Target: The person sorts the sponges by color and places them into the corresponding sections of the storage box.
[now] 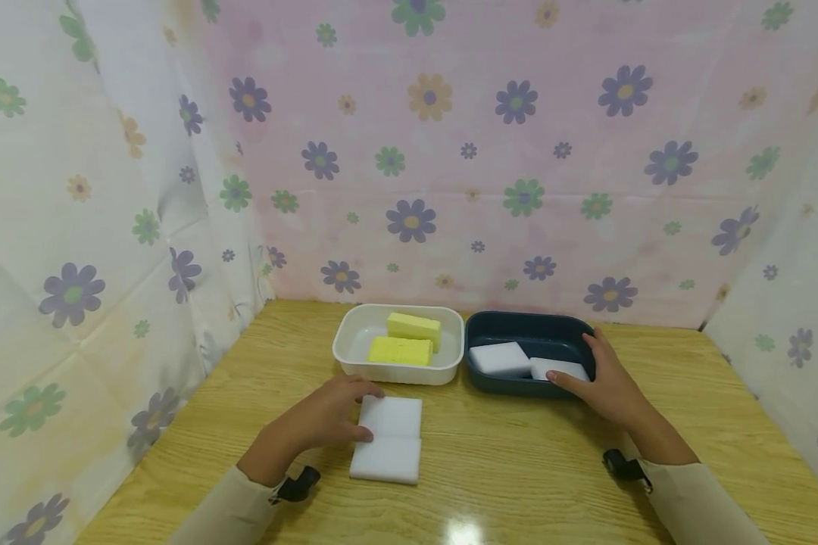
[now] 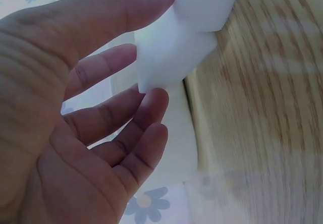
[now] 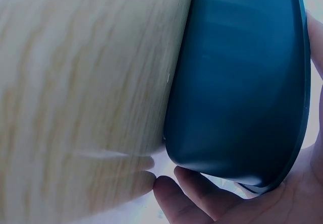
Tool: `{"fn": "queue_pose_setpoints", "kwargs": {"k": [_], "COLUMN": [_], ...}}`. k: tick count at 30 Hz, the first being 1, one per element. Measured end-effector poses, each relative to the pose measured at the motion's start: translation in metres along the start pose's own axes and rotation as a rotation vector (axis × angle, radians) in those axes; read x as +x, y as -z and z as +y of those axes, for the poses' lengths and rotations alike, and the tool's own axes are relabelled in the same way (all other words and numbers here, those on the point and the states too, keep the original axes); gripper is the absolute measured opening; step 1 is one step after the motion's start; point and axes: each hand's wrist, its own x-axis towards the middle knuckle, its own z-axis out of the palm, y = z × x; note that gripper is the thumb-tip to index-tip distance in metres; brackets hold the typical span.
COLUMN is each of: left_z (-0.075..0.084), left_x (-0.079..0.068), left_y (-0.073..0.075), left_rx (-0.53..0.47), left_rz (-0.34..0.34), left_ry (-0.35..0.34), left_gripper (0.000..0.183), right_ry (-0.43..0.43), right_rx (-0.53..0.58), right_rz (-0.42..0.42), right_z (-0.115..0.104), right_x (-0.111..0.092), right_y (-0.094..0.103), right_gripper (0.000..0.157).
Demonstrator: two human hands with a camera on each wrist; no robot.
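Note:
Two flat white foam blocks, a far one [image 1: 397, 416] and a near one [image 1: 390, 460], lie edge to edge on the table. My left hand [image 1: 327, 415] is at their left side, thumb and fingertips at the foam edges, the fingers loosely bent in the left wrist view. My right hand [image 1: 613, 390] grips the right end of a dark blue plastic tub [image 3: 237, 82], its thumb over the front rim and its fingers around the end. Inside that tub are a left white block [image 1: 499, 359] and a right white block [image 1: 557, 369], the latter partly behind the thumb.
A white tub [image 1: 391, 374] stands left of the blue one, holding a front yellow sponge [image 1: 399, 352] and a rear yellow sponge [image 1: 414, 325]. The wooden table [image 1: 504, 462] meets a flowered cloth [image 1: 450, 257] at the back.

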Motion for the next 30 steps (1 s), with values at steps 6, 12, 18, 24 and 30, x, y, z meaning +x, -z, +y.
{"fn": "queue_pose_setpoints", "kwargs": {"k": [6, 12, 18, 24, 30], "left_z": [0.002, 0.006, 0.006, 0.007, 0.010], "left_x": [0.000, -0.001, 0.000, 0.001, 0.001], "left_y": [-0.002, -0.002, -0.002, -0.002, -0.001], "left_rx": [0.034, 0.024, -0.004, -0.004, 0.006], "left_rz": [0.013, 0.009, -0.014, -0.020, -0.022], "left_ry": [-0.001, 0.024, 0.030, 0.031, 0.032], "left_gripper": [0.058, 0.057, 0.058, 0.059, 0.058], "right_ry": [0.004, 0.005, 0.008, 0.005, 0.004], "right_rx": [-0.005, -0.007, 0.001, 0.004, 0.002], "right_rz": [0.005, 0.005, -0.001, -0.002, -0.002], "right_z": [-0.001, -0.002, -0.002, -0.001, -0.001], "right_x": [-0.001, -0.001, -0.001, -0.001, -0.001], "right_y": [0.001, 0.001, 0.001, 0.001, 0.001], "right_gripper": [0.121, 0.121, 0.120, 0.121, 0.120]}}
